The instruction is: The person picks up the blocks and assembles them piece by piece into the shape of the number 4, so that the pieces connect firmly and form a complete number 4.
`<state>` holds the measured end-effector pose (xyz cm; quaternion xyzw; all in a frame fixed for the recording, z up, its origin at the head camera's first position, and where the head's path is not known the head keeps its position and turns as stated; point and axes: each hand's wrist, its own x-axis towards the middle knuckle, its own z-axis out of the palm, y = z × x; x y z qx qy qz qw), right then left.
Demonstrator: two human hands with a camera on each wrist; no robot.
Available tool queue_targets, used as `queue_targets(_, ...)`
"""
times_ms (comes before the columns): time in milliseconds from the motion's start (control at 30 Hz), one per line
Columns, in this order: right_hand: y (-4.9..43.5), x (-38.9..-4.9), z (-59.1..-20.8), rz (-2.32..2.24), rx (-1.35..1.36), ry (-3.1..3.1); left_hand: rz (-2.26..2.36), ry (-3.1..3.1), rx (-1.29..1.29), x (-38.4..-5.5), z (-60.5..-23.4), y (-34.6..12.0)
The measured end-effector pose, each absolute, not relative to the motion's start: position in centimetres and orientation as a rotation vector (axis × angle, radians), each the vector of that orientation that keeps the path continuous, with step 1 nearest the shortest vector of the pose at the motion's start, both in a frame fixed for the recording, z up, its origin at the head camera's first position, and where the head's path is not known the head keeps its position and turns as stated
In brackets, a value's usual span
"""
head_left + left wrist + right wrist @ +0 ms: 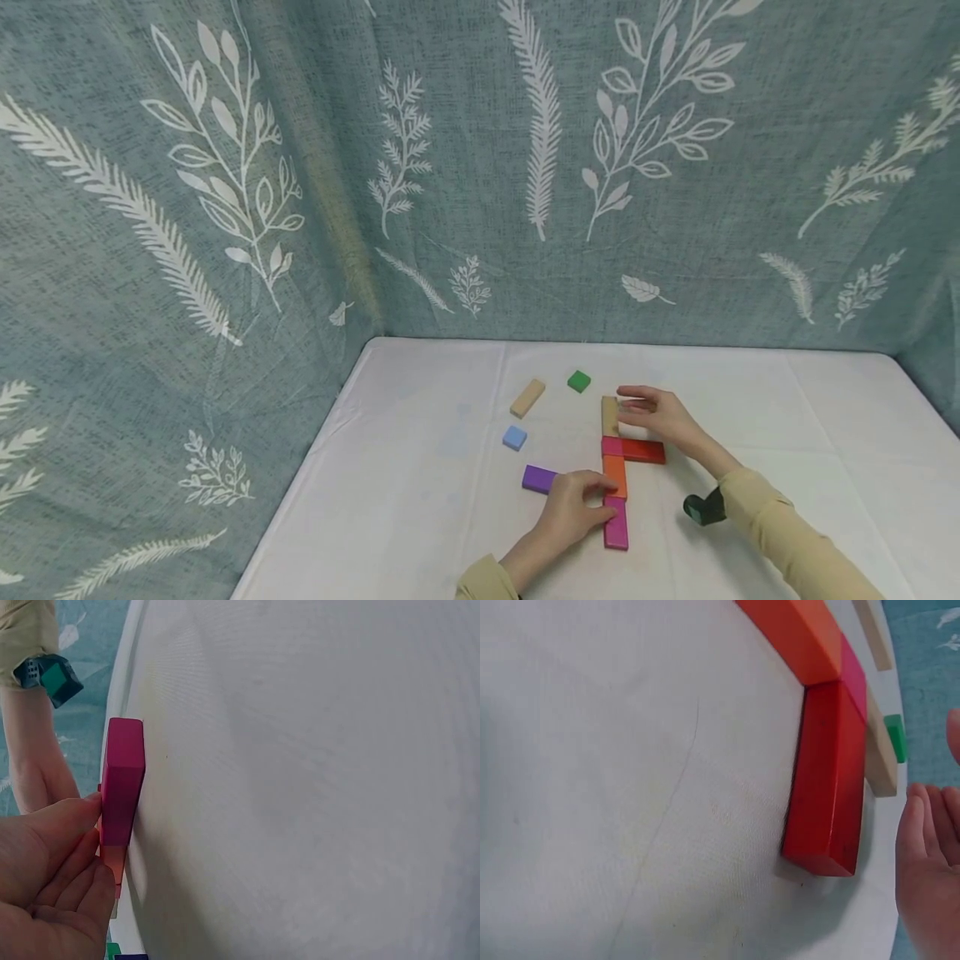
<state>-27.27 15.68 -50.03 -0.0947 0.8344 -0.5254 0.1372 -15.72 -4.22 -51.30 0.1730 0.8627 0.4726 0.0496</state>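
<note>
A row of blocks runs away from the person in the head view: a magenta block (617, 533) nearest, then an orange block (614, 473), a small pink block (612, 447) and a natural wood block (609, 413). Off the pink block, a red block (645, 451) points right. My left hand (567, 506) touches the row's left side, its thumb at the magenta block and its fingers along the orange one. Beside the wood block is my right hand (663, 417), fingers extended and nothing in its grasp. In the right wrist view that hand (934, 862) is apart from the red block (827, 780).
A purple block (538, 478) lies just left of the left hand. Farther off are a light blue square block (514, 437), another wood block (528, 398) and a green block (579, 381). A patterned cloth (480, 167) hangs behind the white-covered table (427, 467).
</note>
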Motion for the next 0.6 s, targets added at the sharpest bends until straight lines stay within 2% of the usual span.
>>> queue_targets(600, 16.4, -25.9, -49.1, -1.585, -0.252, 2.371, 1.442, 2.629, 0.526, -15.7, -51.4, -4.2)
